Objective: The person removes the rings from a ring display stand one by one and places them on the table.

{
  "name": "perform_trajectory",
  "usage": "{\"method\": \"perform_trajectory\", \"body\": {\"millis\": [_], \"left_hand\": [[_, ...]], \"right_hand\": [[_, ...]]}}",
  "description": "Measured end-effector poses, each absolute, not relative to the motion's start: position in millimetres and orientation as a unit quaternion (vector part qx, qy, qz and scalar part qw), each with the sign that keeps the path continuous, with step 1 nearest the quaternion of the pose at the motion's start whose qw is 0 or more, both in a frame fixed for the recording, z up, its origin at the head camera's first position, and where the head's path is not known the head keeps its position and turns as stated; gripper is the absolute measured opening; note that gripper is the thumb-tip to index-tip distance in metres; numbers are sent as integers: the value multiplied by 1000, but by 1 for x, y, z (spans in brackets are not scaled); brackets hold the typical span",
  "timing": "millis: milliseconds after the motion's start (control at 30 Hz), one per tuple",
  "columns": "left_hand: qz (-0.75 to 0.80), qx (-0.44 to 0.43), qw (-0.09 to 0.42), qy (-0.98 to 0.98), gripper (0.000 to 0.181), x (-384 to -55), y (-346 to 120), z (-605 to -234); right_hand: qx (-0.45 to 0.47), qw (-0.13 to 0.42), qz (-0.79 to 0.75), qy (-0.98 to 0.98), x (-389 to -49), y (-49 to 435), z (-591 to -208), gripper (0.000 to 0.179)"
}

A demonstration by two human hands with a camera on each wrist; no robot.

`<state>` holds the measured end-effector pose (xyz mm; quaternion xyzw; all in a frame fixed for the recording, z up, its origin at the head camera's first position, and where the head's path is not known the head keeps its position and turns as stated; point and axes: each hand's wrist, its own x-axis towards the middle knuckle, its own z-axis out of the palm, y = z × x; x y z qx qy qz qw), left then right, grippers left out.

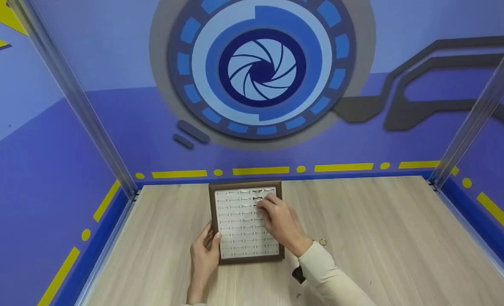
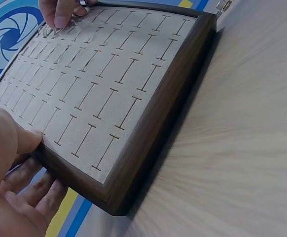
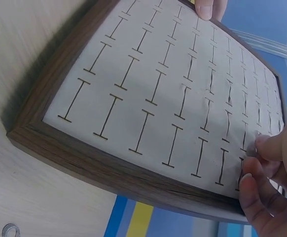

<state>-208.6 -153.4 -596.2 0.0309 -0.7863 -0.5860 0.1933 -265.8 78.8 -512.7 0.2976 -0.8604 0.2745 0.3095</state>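
Note:
A ring display tray [image 1: 247, 250] with a brown wood-look frame and a pale padded face carries rows of slits. My left hand [image 1: 205, 250] grips its left edge, thumb on the face and fingers curled behind the frame. At the upper right slits, my right hand [image 1: 281, 219] has its thumb and fingertips bunched against the padding. Small rings [image 2: 50, 32] show as thin loops right at those fingertips in the left wrist view; my fingers pinch there and largely cover what they hold. Several slits in the upper rows bulge slightly open.
On the wood-grain table [image 1: 388, 238], a loose gold-toned ring [image 1: 323, 242] lies right of the tray. The right wrist view shows a patterned silver ring [image 3: 10, 230] beside another ring. Blue and purple panels [image 1: 128, 127] enclose the table at the back and sides.

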Motion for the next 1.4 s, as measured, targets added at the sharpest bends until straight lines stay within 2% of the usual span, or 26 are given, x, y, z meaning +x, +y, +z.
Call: {"method": "perform_trajectory", "body": {"millis": [733, 967, 1400], "left_hand": [[-586, 31, 186, -788, 49, -206, -154, -595], [-583, 38, 183, -791, 50, -207, -154, -595], [-588, 39, 192, -785, 50, -208, -153, -595]], "right_hand": [[337, 284, 303, -845, -254, 94, -516, 9], [336, 281, 312, -843, -247, 100, -519, 15], [324, 247, 321, -855, -231, 129, -532, 13]]}}
